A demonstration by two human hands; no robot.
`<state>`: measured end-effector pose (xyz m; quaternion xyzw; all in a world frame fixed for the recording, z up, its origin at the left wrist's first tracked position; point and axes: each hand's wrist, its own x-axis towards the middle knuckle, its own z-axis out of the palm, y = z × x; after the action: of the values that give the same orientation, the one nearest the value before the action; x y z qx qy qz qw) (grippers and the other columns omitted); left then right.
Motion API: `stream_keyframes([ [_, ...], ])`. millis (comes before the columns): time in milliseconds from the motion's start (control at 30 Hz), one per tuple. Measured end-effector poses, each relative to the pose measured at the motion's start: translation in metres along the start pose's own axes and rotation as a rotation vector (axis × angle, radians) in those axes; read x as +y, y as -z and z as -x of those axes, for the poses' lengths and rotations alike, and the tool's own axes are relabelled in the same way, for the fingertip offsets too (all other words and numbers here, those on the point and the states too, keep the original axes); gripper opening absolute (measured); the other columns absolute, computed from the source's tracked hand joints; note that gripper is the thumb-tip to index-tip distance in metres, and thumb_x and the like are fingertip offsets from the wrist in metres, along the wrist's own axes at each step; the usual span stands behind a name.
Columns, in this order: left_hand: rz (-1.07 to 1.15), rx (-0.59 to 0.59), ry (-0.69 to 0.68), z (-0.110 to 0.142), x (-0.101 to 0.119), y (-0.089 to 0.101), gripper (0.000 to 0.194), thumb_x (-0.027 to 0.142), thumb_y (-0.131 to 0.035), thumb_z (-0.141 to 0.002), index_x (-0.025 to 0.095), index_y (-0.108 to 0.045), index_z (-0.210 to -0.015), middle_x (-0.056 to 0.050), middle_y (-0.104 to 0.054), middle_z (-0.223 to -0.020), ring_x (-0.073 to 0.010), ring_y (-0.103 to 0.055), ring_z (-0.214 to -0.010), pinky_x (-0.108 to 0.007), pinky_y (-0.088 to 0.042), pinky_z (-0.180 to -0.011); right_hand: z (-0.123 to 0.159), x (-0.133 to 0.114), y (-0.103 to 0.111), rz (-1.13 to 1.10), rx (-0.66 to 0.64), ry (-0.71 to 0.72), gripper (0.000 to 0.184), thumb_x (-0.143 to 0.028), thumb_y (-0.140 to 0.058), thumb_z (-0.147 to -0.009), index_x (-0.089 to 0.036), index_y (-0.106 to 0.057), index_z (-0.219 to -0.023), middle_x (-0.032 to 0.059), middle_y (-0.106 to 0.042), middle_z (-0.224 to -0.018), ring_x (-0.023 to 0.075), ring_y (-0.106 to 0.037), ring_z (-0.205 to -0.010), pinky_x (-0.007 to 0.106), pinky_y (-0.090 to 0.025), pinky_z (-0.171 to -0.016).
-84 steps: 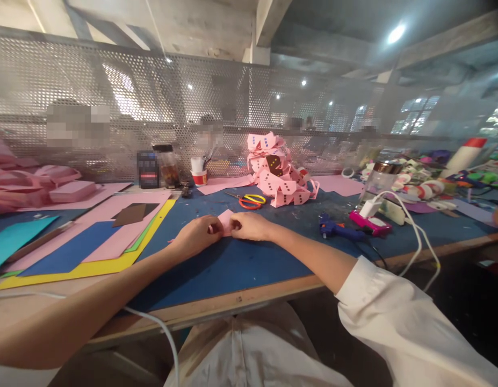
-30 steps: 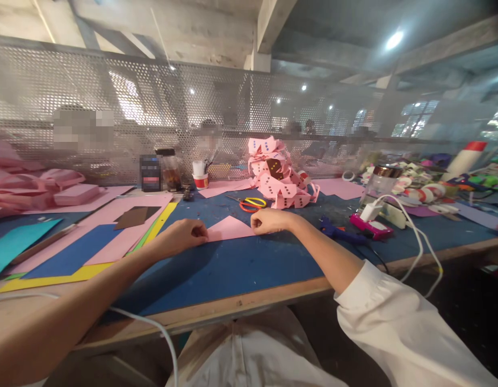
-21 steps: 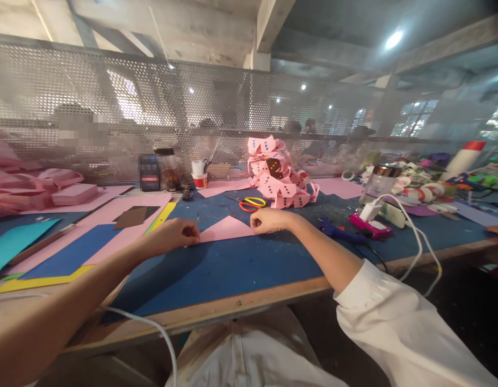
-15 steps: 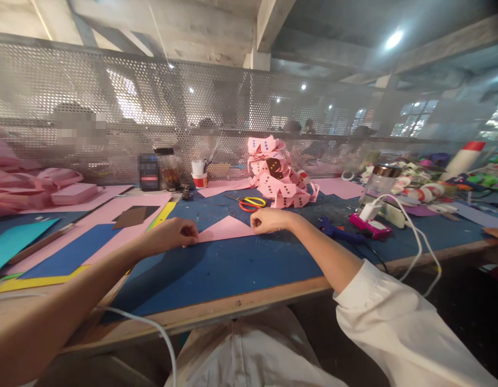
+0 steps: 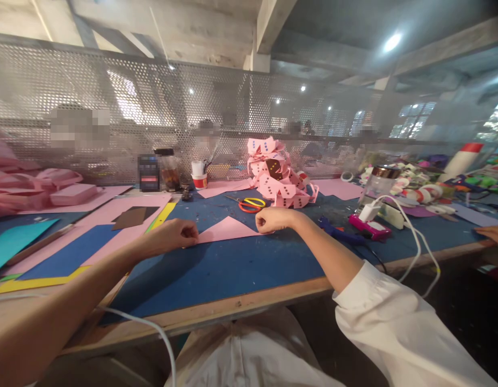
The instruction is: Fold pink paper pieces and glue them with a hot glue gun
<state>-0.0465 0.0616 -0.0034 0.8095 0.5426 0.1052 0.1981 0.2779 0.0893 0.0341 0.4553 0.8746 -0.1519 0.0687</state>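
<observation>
The tabletop (image 5: 240, 279) bears a central pink paper triangle (image 5: 228, 229), ends partly hidden by the curled left hand (image 5: 180, 233) at nine o'clock and curled right hand (image 5: 273, 219) at three, grip unclear. Toward eleven, a lidded jar (image 5: 167, 161) holds indistinct brown contents (image 5: 171, 179); a cup (image 5: 199, 180), white items (image 5: 197, 166).

No lettering or number can be read; the red-and-white cup (image 5: 199, 181), left of centre, seems to bear a mark too small to make out.

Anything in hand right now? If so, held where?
The pink triangle: left hand at its left corner, right hand at its right corner. Whether pinched or only pressed down, can't tell.
</observation>
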Motion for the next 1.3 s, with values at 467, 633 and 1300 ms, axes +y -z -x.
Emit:
stream_keyframes([
  [467, -0.037, 0.039, -0.036, 0.003, 0.006, -0.001, 0.024, 0.036, -0.056, -0.075, 0.016, -0.068, -0.083, -0.001, -0.068, -0.074, -0.0181, -0.057, -0.069, -0.025, -0.038, -0.061, -0.01, -0.02, -0.021, -0.071, 0.5, 0.204, 0.01, -0.023, -0.057, -0.083, -0.019, -0.064, -0.088, 0.0027, -0.069, -0.089, 0.0138, -0.06, -0.078, 0.022, -0.037, -0.064],
  [633, -0.065, 0.049, -0.051, 0.004, 0.006, -0.001, 0.024, 0.04, -0.056, -0.079, 0.019, -0.068, -0.083, -0.001, -0.068, -0.075, -0.0189, -0.059, -0.071, -0.025, -0.038, -0.062, -0.019, -0.021, -0.033, -0.152, 0.351, 0.389, 0.019, -0.034, -0.07, -0.08, -0.016, -0.066, -0.087, 0.0029, -0.063, -0.09, 0.0122, -0.057, -0.077, 0.022, -0.039, -0.067],
  [1300, -0.15, 0.213, -0.211, 0.005, 0.022, -0.015, 0.026, 0.042, -0.052, -0.085, 0.021, -0.069, -0.085, -0.002, -0.067, -0.081, -0.0177, -0.059, -0.074, -0.026, -0.043, -0.069, -0.016, -0.028, -0.036, 0.056, 0.454, 0.327, 0.011, -0.026, -0.063, -0.084, -0.019, -0.07, -0.089, 0.0032, -0.068, -0.094, 0.0138, -0.061, -0.082, 0.022, -0.036, -0.068],
])
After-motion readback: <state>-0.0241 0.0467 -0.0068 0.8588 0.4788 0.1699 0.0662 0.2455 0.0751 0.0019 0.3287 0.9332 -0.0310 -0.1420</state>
